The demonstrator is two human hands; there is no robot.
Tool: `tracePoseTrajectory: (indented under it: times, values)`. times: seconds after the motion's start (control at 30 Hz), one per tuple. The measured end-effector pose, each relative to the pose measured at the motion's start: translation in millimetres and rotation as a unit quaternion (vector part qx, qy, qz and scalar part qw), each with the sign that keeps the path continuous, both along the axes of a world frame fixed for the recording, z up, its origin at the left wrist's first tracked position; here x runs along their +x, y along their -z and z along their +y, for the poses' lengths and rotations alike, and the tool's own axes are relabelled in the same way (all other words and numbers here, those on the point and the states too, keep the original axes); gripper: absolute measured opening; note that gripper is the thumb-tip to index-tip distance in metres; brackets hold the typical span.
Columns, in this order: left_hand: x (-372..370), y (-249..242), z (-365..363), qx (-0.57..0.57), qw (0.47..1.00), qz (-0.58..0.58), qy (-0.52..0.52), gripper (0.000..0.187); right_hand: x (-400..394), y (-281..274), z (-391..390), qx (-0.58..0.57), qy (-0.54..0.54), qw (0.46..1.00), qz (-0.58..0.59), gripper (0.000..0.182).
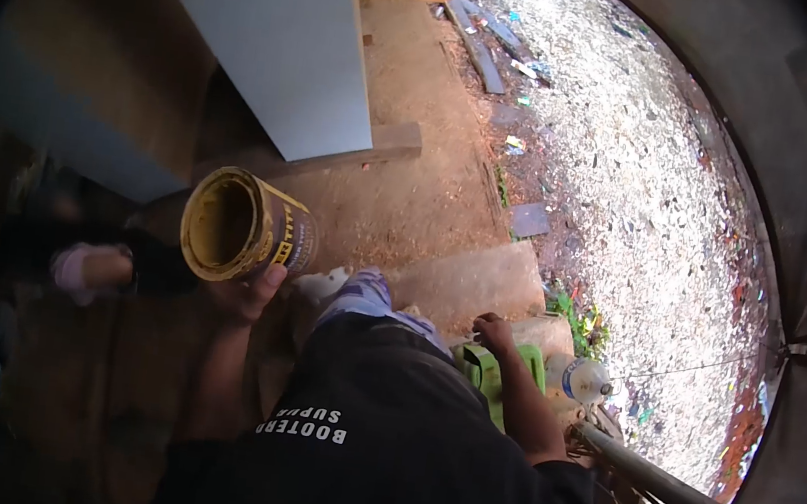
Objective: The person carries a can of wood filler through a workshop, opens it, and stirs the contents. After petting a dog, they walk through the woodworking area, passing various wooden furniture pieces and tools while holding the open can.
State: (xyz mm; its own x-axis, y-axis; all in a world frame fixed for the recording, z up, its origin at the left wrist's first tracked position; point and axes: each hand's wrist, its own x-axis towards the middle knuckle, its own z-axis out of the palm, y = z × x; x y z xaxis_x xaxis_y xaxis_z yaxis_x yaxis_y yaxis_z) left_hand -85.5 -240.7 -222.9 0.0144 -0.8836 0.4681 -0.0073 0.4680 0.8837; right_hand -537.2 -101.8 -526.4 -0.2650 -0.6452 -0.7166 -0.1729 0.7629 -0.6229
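My left hand (259,297) grips an open tin can (287,234) with a brown and yellow label, its thumb pressed on the side. The can is tilted so that its mouth faces me, and yellowish-brown residue coats the inside wall and rim. On the other side, my right hand (493,334) hangs with loosely bent fingers and nothing visible in them. Just below that hand is a bright green plastic container (533,366). A clear plastic bottle (585,380) with a blue label lies beside the container.
A large pale panel (279,35) stands at the upper left, near a wooden block (399,140). Sawdust covers the brown ground (399,80). Bright gravel (632,199) lies right, with scraps along its edge. A pole (668,481) juts in lower right. Part of another person (104,270) shows left.
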Motion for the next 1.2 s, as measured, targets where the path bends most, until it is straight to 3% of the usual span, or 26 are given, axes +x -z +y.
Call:
tracePoseTrajectory:
  times: [0.17, 0.3, 0.4, 0.53, 0.63, 0.7, 0.73, 0.77, 0.8, 0.87, 0.93, 0.97, 1.07, 1.2]
  values:
    - [-61, 5, -62, 0.045, 0.997, -0.004, 0.063, 0.081, -23, 17, 14, -0.002, 0.057, 0.998, 0.006, 0.033]
    - [-113, 7, -116, 0.014, 0.997, 0.0, 0.082, 0.076, -27, 34, 36, 0.016, 0.092, 0.996, 0.001, 0.03]
    - [-140, 7, -155, -0.038, 0.994, -0.061, 0.083, 0.076, -36, 46, 43, 0.092, 0.082, 0.992, 0.019, 0.03]
    - [-161, 22, -210, -0.038, 0.99, -0.079, 0.111, 0.081, -32, 11, 19, 0.128, 0.041, 0.988, 0.07, 0.028]
    - [-167, 25, -244, -0.102, 0.981, -0.145, 0.076, 0.088, -57, 60, 20, 0.094, 0.049, 0.994, -0.029, 0.021]
    - [-171, 34, -267, -0.149, 0.975, -0.154, 0.065, 0.097, -71, 74, 5, 0.175, 0.175, 0.963, -0.109, 0.018]
    - [-173, 33, -278, -0.166, 0.968, -0.18, 0.058, 0.098, -81, 78, -3, 0.097, 0.023, 0.995, 0.011, 0.016]
    - [-173, 32, -286, -0.178, 0.96, -0.209, 0.052, 0.1, -90, 86, -3, 0.019, -0.133, 0.983, 0.125, 0.014]
    - [-171, 32, -294, -0.19, 0.951, -0.239, 0.045, 0.101, -95, 94, -1, -0.063, -0.285, 0.928, 0.23, 0.012]
    - [-167, 41, -318, -0.205, 0.949, -0.233, 0.056, 0.102, -96, 91, -23, 0.035, -0.126, 0.986, 0.102, 0.011]
    - [-162, 37, -334, -0.209, 0.942, -0.259, 0.042, 0.102, -102, 89, -59, 0.13, 0.037, 0.99, -0.024, 0.01]
    - [-158, 33, -342, -0.196, 0.938, -0.282, 0.038, 0.102, -91, 54, -90, 0.155, 0.106, 0.981, -0.056, 0.009]
    - [-150, 34, -347, -0.141, 0.935, -0.325, 0.027, 0.1, -99, 44, -136, 0.185, 0.196, 0.959, -0.089, 0.013]
    - [-147, 66, -372, -0.026, 0.951, -0.309, 0.004, 0.098, -131, 79, -185, 0.153, 0.168, 0.972, -0.068, 0.022]
